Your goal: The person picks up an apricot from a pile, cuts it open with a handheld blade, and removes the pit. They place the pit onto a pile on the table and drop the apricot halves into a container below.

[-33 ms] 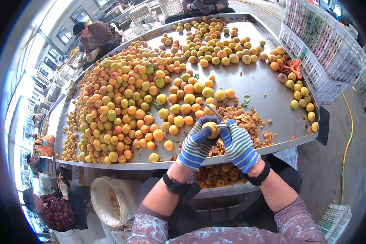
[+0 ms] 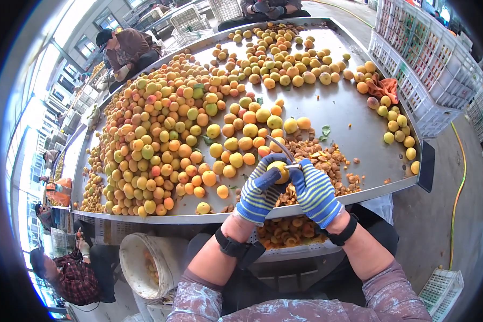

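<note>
In my left hand, gloved in blue and white stripes, a yellow apricot is gripped between the fingers and thumb. My right hand, in a matching glove, is closed around a small knife with a thin curved blade. The blade points up and to the left, and the knife's lower end is beside the held apricot. Just beyond my hands lies a heap of brown pits and scraps on the metal table. Below the table edge, halved apricots fill a crate, partly hidden by my wrists.
A large pile of apricots covers the table's left side. More line its far and right edges, near an orange cloth. Stacked white crates stand right, a white bucket lower left. Other people sit around.
</note>
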A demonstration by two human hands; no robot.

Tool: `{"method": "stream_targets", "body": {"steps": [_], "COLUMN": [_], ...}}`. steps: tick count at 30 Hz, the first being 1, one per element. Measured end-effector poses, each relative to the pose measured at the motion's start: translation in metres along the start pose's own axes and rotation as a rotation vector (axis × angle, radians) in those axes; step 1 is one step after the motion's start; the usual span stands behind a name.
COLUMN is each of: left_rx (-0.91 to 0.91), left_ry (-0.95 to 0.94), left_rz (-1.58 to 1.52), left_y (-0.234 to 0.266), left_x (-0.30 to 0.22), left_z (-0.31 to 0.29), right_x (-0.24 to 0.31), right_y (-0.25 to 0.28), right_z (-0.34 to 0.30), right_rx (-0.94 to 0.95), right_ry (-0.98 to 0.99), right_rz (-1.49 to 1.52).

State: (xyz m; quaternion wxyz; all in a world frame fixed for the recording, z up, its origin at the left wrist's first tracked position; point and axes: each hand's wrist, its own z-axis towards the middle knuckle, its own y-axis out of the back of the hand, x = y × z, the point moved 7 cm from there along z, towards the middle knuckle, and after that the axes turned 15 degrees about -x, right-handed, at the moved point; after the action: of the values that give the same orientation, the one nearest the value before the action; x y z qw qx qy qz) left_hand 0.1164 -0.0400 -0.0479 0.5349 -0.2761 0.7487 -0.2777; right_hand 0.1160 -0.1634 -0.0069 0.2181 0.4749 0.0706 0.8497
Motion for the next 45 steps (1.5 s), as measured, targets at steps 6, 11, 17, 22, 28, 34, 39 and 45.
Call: {"method": "stream_targets", "body": {"steps": [6, 11, 17, 22, 28, 34, 39, 45], "left_rx": [-0.026, -0.055, -0.049, 0.003, 0.030, -0.030, -0.006, 0.005], "left_ry": [-0.039, -0.080, -0.353, -0.185, -0.017, -0.069, -0.093, -0.178], "left_rz": [0.074, 0.154, 0.465, -0.004, -0.308, -0.169, -0.104, 0.198], "left_y": [-0.001, -0.005, -0.014, 0.000, -0.005, 0.005, 0.002, 0.006], "left_x": [0.003, 0.004, -0.010, -0.008, -0.011, -0.008, -0.010, -0.016], "left_z": [0.001, 0.001, -0.001, 0.014, 0.011, 0.015, 0.016, 0.020], "right_x": [-0.004, -0.015, -0.021, 0.031, -0.028, -0.012, -0.008, -0.003], "right_y": [0.002, -0.003, -0.024, -0.022, -0.017, -0.008, -0.005, -0.005], "right_z": [-0.007, -0.011, -0.043, -0.045, -0.023, -0.014, -0.014, -0.014], "right_rx": [0.010, 0.020, 0.353, 0.802, 0.271, 0.139, 0.157, 0.278], "right_ry": [-0.026, -0.221, -1.338, -1.343, -0.765, -0.182, -0.119, -0.056], "right_rz": [-0.015, 0.101, 0.940, 1.341, 0.681, 0.113, -0.031, -0.271]}}
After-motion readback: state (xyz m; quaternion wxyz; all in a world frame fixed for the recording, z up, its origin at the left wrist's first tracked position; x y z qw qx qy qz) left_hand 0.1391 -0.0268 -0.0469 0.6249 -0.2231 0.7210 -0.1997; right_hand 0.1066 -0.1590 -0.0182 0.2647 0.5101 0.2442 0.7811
